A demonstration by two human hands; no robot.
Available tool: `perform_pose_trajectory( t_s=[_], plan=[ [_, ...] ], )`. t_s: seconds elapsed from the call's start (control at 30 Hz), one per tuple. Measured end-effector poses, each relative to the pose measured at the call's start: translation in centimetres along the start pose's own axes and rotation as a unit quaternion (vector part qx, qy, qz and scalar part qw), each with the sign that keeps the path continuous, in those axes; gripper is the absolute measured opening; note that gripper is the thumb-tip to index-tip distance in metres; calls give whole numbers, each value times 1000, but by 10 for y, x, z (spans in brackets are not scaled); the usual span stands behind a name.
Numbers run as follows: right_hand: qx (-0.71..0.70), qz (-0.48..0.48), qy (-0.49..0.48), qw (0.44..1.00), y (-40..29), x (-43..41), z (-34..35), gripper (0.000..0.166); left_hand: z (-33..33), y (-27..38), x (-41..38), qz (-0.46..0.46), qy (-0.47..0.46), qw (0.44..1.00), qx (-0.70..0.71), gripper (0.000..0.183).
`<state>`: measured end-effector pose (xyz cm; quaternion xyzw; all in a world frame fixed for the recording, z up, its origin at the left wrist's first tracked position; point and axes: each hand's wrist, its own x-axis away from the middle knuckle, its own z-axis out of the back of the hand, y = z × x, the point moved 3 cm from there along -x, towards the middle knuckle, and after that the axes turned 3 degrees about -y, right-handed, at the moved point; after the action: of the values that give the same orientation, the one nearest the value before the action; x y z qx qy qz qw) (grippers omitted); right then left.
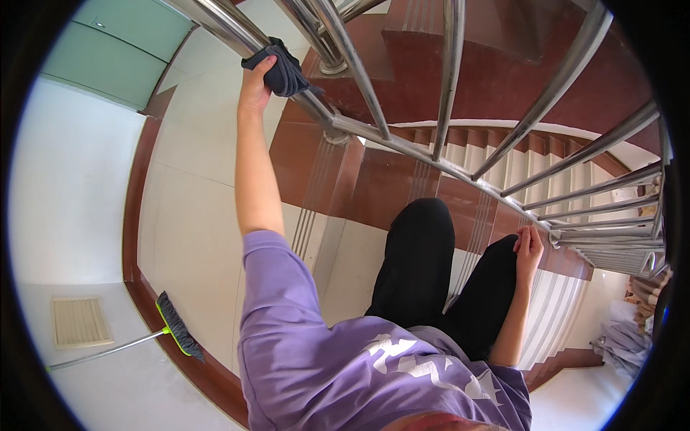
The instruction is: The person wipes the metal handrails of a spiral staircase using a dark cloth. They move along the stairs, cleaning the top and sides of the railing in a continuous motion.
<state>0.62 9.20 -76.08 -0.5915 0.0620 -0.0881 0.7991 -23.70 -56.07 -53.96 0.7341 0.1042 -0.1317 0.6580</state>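
My left hand [257,86] reaches up and grips a folded dark grey cloth [283,70]. The cloth wraps partly round a thick stainless-steel post [229,27] of the stair railing, with my thumb lying over the fabric. Just below the cloth, the post meets the railing's bottom rail [409,143] near a round floor flange [337,138]. My right hand [528,245] rests by my right knee [498,258], close to the railing. Its fingers are curled together, and no object shows in them.
Steel balusters [450,81] slant across the right side, with a lower flight of stairs [517,161] beyond. Brown-and-white steps with grooved strips lie around my legs. A grey-headed floor mop [178,326] leans at the left wall, below a green door [118,48]. Crumpled fabric [622,339] lies far right.
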Motion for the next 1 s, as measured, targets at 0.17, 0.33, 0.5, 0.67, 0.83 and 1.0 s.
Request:
perform_pose_trajectory(
  t_s=[0.17,0.33,0.5,0.67,0.83,1.0],
  plan=[
    [1,-26,6,1000,6,7,14,31,-4,-60,34,37,66,997,-23,43],
    [-33,-23,31,999,17,11,31,31,-34,-135,78,59,132,985,-91,45],
    [-71,-20,49,996,28,10,47,30,-51,-184,94,-58,297,931,-203,65],
    [-86,-5,45,995,33,8,56,31,-81,-196,99,-99,435,840,-308,79],
    [-113,-6,61,992,34,10,63,31,-73,-192,129,-45,355,867,-347,75],
    [-122,0,52,991,35,8,62,32,-22,-159,185,73,295,952,-34,70]
  ],
)
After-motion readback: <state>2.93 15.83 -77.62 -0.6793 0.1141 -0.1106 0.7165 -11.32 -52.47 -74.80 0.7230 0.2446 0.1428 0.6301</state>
